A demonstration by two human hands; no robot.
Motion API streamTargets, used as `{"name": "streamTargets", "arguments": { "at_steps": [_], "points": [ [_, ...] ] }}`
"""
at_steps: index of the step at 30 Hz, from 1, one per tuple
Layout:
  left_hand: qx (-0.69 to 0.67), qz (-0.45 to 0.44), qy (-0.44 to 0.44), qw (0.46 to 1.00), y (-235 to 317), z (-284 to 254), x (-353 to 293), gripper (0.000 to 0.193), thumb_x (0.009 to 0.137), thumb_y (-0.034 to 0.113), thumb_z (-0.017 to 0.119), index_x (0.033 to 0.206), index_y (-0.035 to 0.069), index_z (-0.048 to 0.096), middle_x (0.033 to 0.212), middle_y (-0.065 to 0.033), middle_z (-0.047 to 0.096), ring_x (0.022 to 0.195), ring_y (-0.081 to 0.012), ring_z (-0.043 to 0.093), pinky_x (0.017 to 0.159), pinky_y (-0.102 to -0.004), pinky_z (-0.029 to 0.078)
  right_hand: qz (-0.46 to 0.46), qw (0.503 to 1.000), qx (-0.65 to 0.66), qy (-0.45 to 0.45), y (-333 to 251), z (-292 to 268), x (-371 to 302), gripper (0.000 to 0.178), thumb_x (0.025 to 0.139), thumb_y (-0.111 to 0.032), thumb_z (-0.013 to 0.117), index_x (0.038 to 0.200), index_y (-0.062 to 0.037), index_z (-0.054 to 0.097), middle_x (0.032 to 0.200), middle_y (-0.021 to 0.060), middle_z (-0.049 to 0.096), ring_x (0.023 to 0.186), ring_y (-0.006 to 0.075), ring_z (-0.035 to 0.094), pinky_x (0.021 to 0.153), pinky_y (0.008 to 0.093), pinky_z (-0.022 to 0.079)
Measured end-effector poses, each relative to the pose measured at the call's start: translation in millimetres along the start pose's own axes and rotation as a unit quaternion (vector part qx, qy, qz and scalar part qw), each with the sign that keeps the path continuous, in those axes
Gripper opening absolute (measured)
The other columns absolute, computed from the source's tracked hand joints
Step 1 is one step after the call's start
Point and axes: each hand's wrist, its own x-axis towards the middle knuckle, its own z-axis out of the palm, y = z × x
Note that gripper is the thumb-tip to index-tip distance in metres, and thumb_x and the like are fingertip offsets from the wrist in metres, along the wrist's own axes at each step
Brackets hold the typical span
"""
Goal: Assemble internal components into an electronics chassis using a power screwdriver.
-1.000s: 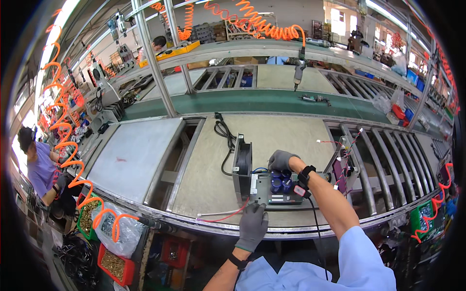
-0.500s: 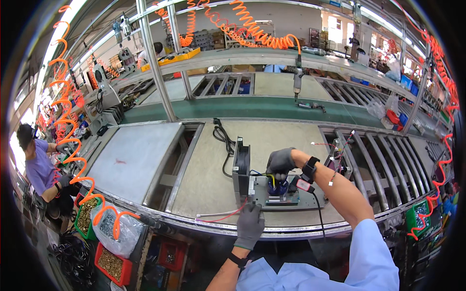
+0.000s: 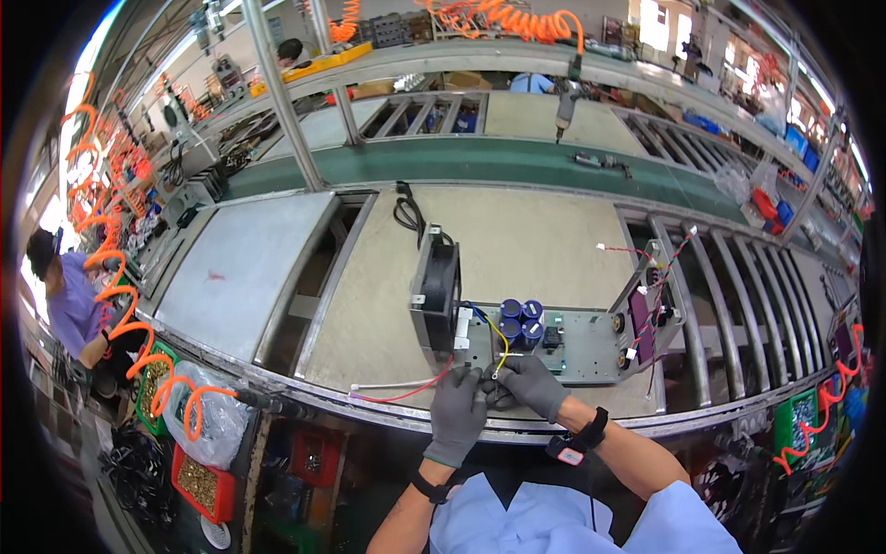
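Note:
A flat metal chassis [image 3: 591, 346] lies near the front edge of the bench. A black fan [image 3: 441, 288] stands upright at its left end, and several dark blue capacitors [image 3: 522, 321] sit on its board. Both gloved hands meet at the chassis's front edge. My right hand [image 3: 535, 386] pinches a yellow wire [image 3: 505, 345] close to its ring terminal. Beside it, the fingers of my left hand [image 3: 457, 415] are closed; whatever they hold is hidden. A red wire [image 3: 406, 394] trails leftward from near my left hand.
Upright boards with loose wires [image 3: 653, 319] stand at the chassis's right end. Metal rollers [image 3: 729, 314] lie beyond. A pneumatic screwdriver [image 3: 568, 109] hangs above the green belt [image 3: 480, 164]. Bins of screws [image 3: 198, 485] and a plastic bag [image 3: 210, 425] sit lower left. A co-worker [image 3: 69, 295] is far left.
My right hand has come from above the capacitors down to the front edge, next to my left hand, with the yellow wire drawn toward me. The view has shifted, and the capacitors now show uncovered.

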Motion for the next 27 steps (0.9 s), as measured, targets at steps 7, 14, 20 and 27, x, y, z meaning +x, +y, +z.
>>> {"name": "streamTargets", "arguments": {
  "at_steps": [7,14,20,27],
  "points": [
    [-0.045,-0.037,0.002,0.998,-3,7,6,0.017,0.095,0.008,0.066,0.110,0.003,0.074,0.100,-0.0199,0.067,0.089,-0.0387,0.067,0.077,-0.0442,0.054,0.059,0.988,0.106,-0.099,6,-40,-23,0.026,0.110,-0.024,0.055,0.116,-0.0019,0.067,0.103,0.0045,0.070,0.085,0.0103,0.070,0.077,0.0271,0.061],
    [-0.004,-0.017,-0.006,1.000,2,8,6,0.020,0.094,0.006,0.066,0.112,0.004,0.073,0.104,-0.0196,0.066,0.092,-0.0380,0.067,0.078,-0.0449,0.054,0.065,0.988,0.062,-0.122,-3,-42,-29,0.032,0.108,-0.030,0.060,0.118,-0.0018,0.068,0.106,0.0033,0.066,0.084,0.0081,0.064,0.074,0.0261,0.060],
    [-0.005,-0.007,-0.031,0.999,8,14,4,0.026,0.090,0.004,0.068,0.116,0.003,0.072,0.108,-0.0202,0.066,0.094,-0.0377,0.068,0.080,-0.0441,0.055,0.039,0.981,-0.169,-0.090,-18,-44,-32,0.034,0.103,-0.035,0.063,0.104,-0.0026,0.074,0.082,0.0008,0.064,0.072,0.0078,0.060,0.065,0.0266,0.054],
    [-0.005,0.014,-0.024,1.000,17,14,13,0.036,0.088,0.002,0.069,0.124,0.002,0.068,0.112,-0.0225,0.066,0.094,-0.0372,0.068,0.079,-0.0423,0.056,-0.071,0.932,-0.354,-0.025,-15,-40,-43,0.034,0.098,-0.036,0.065,0.098,-0.0040,0.076,0.080,0.0174,0.069,0.071,0.0265,0.066,0.073,0.0424,0.054]
  ]
}}
